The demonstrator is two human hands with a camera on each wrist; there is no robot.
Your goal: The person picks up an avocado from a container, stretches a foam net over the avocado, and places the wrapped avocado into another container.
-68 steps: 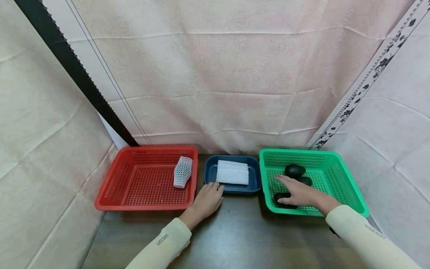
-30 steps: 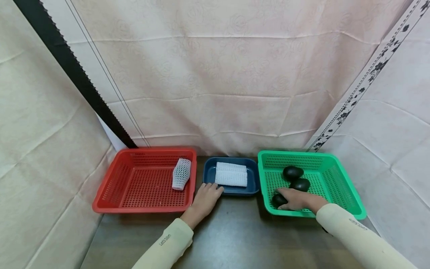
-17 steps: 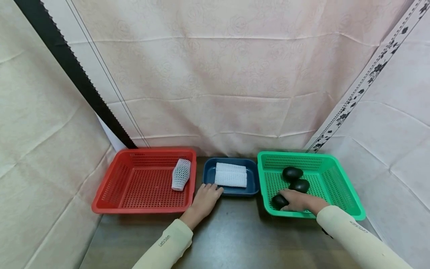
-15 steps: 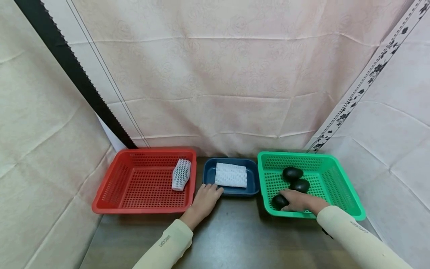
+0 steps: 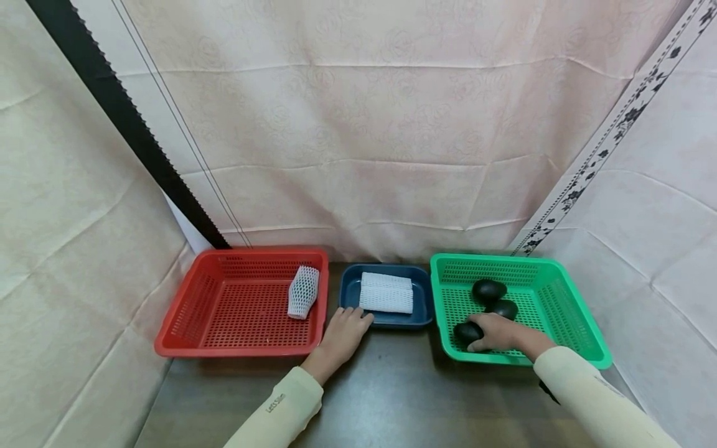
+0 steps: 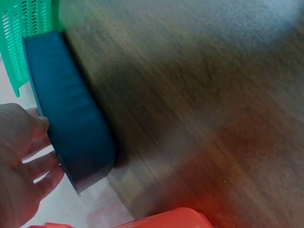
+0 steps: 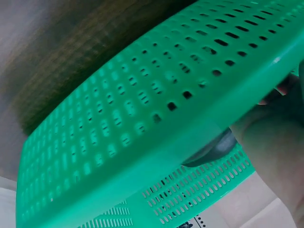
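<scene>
My right hand [image 5: 494, 331] reaches into the green basket [image 5: 577, 298] and grips the nearest of several dark, glossy, egg-shaped fruits [image 5: 467, 333]. Two more dark fruits [image 5: 488, 291] lie just behind that hand, close together. In the right wrist view the basket wall [image 7: 118, 109] hides most of the grip. My left hand [image 5: 343, 335] rests with relaxed fingers at the near left rim of a blue tray [image 5: 422, 314]. The left wrist view shows its fingertips [image 6: 50, 180] touching the tray's edge. White foam net sleeves [image 5: 386, 292] lie flat in that tray.
A red basket [image 5: 235, 351] stands on the left, holding a bulging white foam net [image 5: 303, 292] near its right wall. Both baskets and the tray stand in a row on a dark wooden table [image 5: 392, 398]. Light cloth [image 5: 358, 124] hangs behind and on both sides.
My right hand was spread above the nearest dark fruit; it has come down and curled round it. The left hand stays at the tray. The whole view has shifted slightly.
</scene>
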